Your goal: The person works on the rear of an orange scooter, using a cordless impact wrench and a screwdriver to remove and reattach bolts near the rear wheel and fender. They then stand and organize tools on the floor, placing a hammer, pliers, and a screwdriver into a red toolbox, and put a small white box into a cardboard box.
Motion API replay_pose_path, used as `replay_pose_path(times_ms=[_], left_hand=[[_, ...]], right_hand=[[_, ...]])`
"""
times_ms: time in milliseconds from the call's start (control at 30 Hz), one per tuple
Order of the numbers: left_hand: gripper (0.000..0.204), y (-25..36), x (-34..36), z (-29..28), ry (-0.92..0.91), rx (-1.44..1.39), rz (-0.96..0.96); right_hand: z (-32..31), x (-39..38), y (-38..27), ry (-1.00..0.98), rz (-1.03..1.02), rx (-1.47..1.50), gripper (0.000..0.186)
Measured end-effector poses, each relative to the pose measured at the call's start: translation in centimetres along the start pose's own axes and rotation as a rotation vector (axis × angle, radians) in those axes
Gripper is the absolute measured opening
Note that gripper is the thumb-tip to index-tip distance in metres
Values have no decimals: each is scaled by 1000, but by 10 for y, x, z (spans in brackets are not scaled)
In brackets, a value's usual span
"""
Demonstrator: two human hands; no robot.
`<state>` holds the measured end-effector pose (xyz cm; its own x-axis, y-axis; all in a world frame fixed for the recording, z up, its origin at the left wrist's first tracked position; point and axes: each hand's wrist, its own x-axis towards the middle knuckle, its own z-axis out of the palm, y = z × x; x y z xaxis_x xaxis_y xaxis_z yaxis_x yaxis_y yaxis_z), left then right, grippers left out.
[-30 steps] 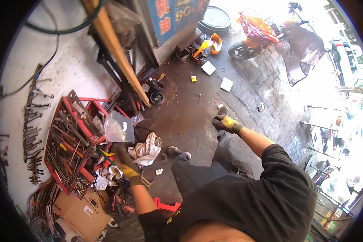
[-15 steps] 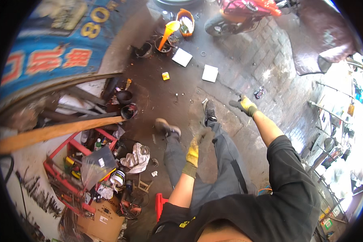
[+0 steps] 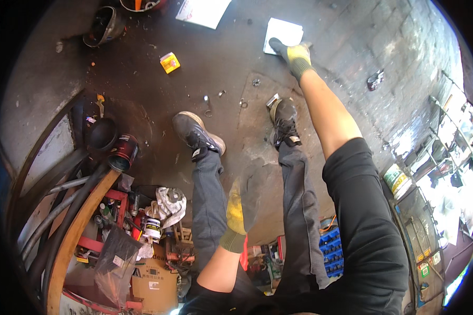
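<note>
My right hand [image 3: 298, 53], in a yellow glove with dark fingers, reaches far forward to a flat white square box [image 3: 285, 30] on the floor. Its dark thumb or finger lies over the box's near part, and the hand closes at its near right corner. The undersides of those fingers are hidden. My left hand [image 3: 243, 202], gloved alike, hangs between my legs with blurred fingers stretched out, holding nothing. A second white flat piece [image 3: 204, 11] lies farther left. Between it and my shoes are a small yellow box [image 3: 170, 63] and a metal ring [image 3: 256, 82].
At the left stand dark tins [image 3: 123, 152], black hoses and a wooden bar [image 3: 81, 231]. Below them are a crumpled rag [image 3: 168, 207] and a cardboard box [image 3: 155, 286]. A blue bin rack [image 3: 332, 252] is beside my right leg; a dark crumpled scrap [image 3: 375, 80] lies at right.
The view has shifted forward and closer to the floor. My right hand has moved from bare floor onto the white box. My left hand still hangs between my legs.
</note>
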<state>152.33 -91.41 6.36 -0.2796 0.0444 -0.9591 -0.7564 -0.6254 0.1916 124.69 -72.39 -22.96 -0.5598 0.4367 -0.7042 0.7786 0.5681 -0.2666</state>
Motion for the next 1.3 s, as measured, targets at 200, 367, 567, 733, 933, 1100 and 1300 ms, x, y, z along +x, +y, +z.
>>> replay_pose_path(times_ms=[200, 367, 567, 733, 933, 1100, 1300], left_hand=[[36, 25, 11, -9, -69, 138, 253], [34, 25, 23, -4, -33, -221, 368], [36, 61, 13, 13, 226, -133, 131], [35, 88, 10, 5, 273, -215, 175], [37, 84, 10, -26, 262, -83, 170], [36, 84, 21, -35, 273, -251, 94], [38, 67, 25, -20, 307, -433, 207]], right_hand=[[-14, -35, -22, -254, -185, 70, 100], [-70, -151, -20, -602, -1169, -514, 89], [-69, -264, -30, -812, -780, -117, 60], [5, -114, -146, -407, -513, -530, 90], [112, -39, -213, 50, -762, -965, 155], [104, -83, -205, -54, -493, -816, 153], [-42, -178, -157, -1230, -585, -334, 87]])
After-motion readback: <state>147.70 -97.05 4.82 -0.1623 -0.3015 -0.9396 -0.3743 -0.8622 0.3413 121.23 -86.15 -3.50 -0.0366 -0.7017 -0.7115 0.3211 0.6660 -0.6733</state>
